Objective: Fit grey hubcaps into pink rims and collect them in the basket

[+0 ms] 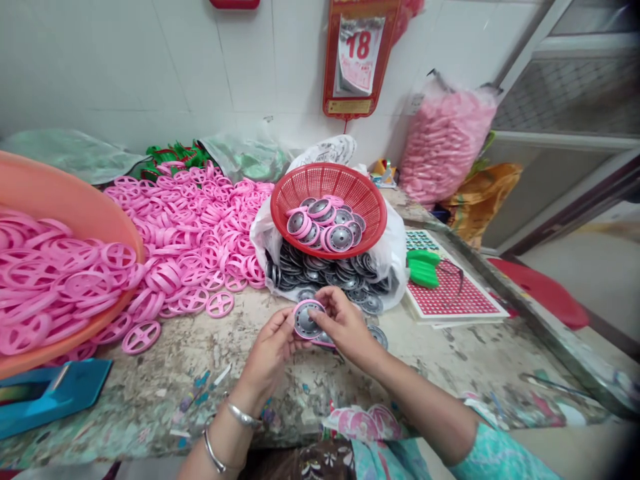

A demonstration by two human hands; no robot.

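Note:
Both my hands meet over the counter's front middle around one pink wheel with a silver hub cap (pixel 307 319). My left hand (pixel 273 350) grips it from below and the left, fingers curled. My right hand (pixel 345 323) pinches its right rim, fingers closed. A red mesh basket (pixel 300 180) just beyond holds several finished pink-and-silver wheels. It rests on a white plastic bag (pixel 260 233) of silver hub caps (pixel 320 272). A heap of bare pink wheel rims (pixel 195 227) spreads to the left.
An orange basin (pixel 75 200) of pink rims stands at the far left, a blue tape dispenser (pixel 50 393) at the front left. A red-and-white dotted board (pixel 450 297) with a green object (pixel 424 268) lies to the right. A bag of pink parts (pixel 443 143) leans on the wall.

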